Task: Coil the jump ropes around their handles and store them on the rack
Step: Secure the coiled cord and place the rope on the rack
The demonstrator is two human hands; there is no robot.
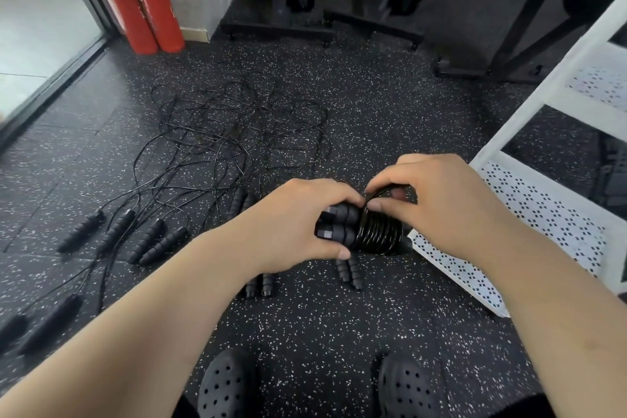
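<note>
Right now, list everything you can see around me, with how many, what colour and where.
coiled jump rope: one, black, wound up, between both hands
loose jump ropes: several, black, tangled on the floor ahead
loose handles: several, black, on the floor, left and centre
rack: one, white, perforated shelves, right
fire extinguishers: two, red, far left
machine bases: two, black, at the back
shoes: two, black, bottom edge
left hand: one, grips the coiled jump rope
right hand: one, pinches the same rope

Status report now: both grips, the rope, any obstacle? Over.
Left grip holds both handles. Right grip pinches the coiled rope. Rack at right, nothing between; loose ropes lie ahead.
</note>
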